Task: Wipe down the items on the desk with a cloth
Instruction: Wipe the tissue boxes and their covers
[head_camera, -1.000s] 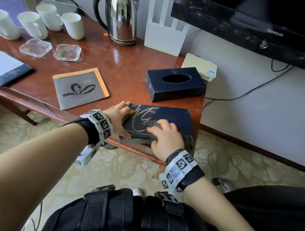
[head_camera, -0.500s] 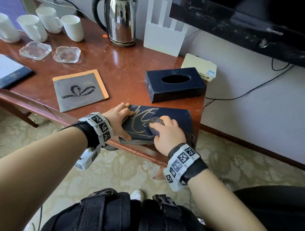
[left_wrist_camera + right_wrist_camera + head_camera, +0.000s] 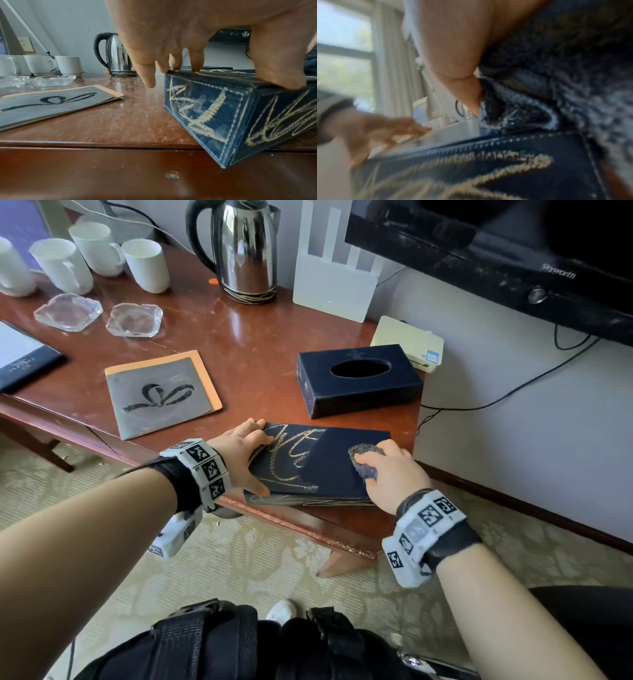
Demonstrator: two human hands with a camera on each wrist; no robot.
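A dark navy box [image 3: 329,467] scrawled with yellow chalk lies at the front right corner of the wooden desk [image 3: 253,350]. My left hand [image 3: 251,455] steadies its left end, fingertips [image 3: 195,67] pressing on the top edge and the thumb on the near edge. My right hand [image 3: 387,474] grips a dark grey-blue cloth [image 3: 363,462] pressed onto the box top near its right end. The blurred right wrist view shows the cloth [image 3: 556,83] bunched under the thumb, above the scribbled box [image 3: 513,169]. Scribbles also cover the box's end and side faces [image 3: 205,115].
Behind the box stands a navy tissue box [image 3: 356,381], with a cream device [image 3: 407,344] and a white router [image 3: 334,285] further back. A grey booklet [image 3: 161,392], glass ashtrays [image 3: 133,320], white mugs [image 3: 102,251] and a kettle [image 3: 246,251] lie left. A TV [image 3: 496,251] hangs at right.
My right hand has slid the cloth rightward across the box top, from its middle to near its right end. The left hand keeps its place on the left end.
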